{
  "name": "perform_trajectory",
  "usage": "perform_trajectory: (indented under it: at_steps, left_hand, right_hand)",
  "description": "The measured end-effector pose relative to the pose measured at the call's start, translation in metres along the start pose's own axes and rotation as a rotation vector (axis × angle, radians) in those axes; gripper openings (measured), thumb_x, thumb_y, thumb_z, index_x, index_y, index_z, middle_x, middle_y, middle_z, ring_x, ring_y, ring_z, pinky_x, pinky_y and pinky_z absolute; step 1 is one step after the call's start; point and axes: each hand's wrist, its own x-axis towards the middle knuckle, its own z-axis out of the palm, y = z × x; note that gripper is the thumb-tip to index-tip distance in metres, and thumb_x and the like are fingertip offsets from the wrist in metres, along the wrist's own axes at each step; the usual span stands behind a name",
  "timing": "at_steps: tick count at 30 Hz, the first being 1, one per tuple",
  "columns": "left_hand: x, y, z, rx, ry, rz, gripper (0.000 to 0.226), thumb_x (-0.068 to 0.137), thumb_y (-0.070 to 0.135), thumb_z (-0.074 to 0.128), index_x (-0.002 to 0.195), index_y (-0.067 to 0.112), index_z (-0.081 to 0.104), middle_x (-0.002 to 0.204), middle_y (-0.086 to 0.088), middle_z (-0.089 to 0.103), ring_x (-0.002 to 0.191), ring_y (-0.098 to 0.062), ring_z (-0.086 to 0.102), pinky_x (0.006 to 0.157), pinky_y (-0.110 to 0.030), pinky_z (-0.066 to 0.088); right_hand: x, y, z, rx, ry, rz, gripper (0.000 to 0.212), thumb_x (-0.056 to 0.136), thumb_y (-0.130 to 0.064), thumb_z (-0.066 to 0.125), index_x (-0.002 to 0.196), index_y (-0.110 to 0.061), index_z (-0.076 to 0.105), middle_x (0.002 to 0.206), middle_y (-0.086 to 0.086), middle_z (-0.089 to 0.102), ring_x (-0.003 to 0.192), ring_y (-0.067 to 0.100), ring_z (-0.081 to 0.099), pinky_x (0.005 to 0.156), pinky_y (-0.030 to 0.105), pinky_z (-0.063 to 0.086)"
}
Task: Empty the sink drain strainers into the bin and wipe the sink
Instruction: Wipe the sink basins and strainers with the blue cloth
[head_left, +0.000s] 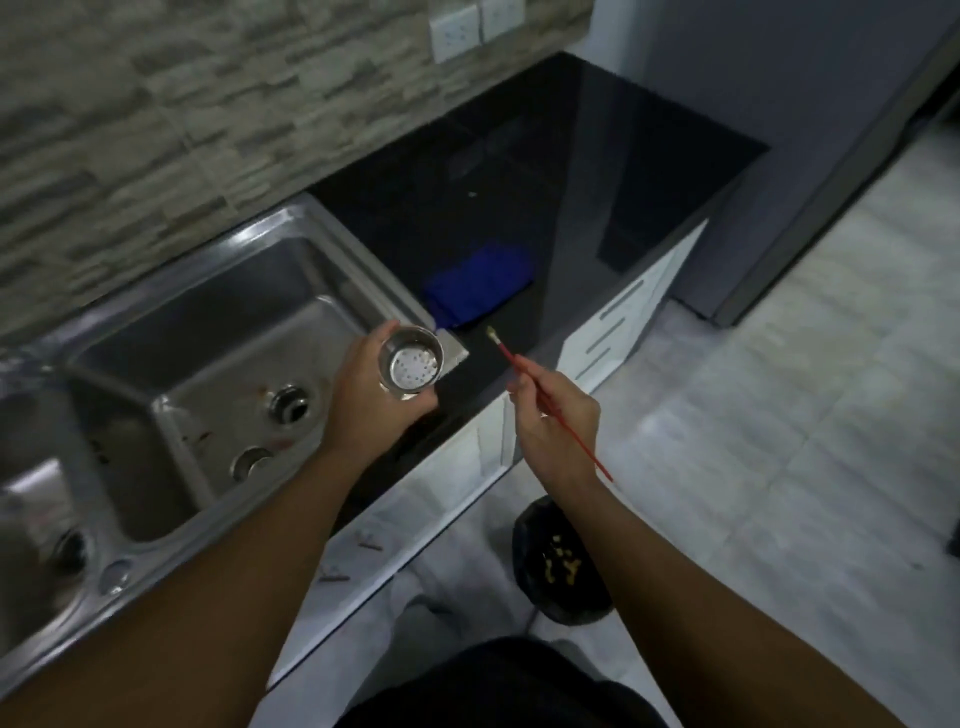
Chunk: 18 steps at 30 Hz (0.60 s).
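Strainer (410, 364), gripped by the left hand (363, 410) w/ fingers (422, 404) curled round it over the sink (332, 228) front-right corner, looks emptied; w/ the red brush (524, 371) pinched in the right hand (556, 431), holes should be swept clean, then it's reseated level in the open drain (291, 405).

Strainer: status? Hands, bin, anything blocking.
Left hand grips strainer, bowl looks empty. Right hand pinches red brush. Bin on floor, scraps inside. Blue cloth lies on counter; nothing blocking.
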Motion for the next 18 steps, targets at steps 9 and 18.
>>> perform_trajectory:
  at_steps: [9,18]
  left_hand:
    - [0.031,-0.088,-0.091,-0.101,0.136,-0.198,0.089,0.056,0.030,0.081,0.140,0.025,0.052,0.137,-0.001,0.061,0.127,-0.020,0.058,0.111,-0.047,0.046]
    - [0.042,-0.196,-0.110,-0.126,-0.012,-0.380,0.082,0.062,0.010,0.093,0.136,0.015,0.057,0.137,-0.005,0.060,0.129,-0.023,0.056,0.111,-0.047,0.044]
  right_hand:
    - [0.015,-0.037,0.141,-0.008,-0.319,-0.066,0.027,0.097,-0.011,0.060,0.119,-0.017,0.074,0.089,-0.005,0.075,0.076,0.004,0.069,0.075,0.012,0.052]
    - [0.013,-0.009,0.243,-0.292,-0.577,0.001,0.023,0.100,-0.016,0.053,0.109,-0.017,0.075,0.081,-0.005,0.070,0.072,-0.008,0.063,0.066,0.006,0.044]
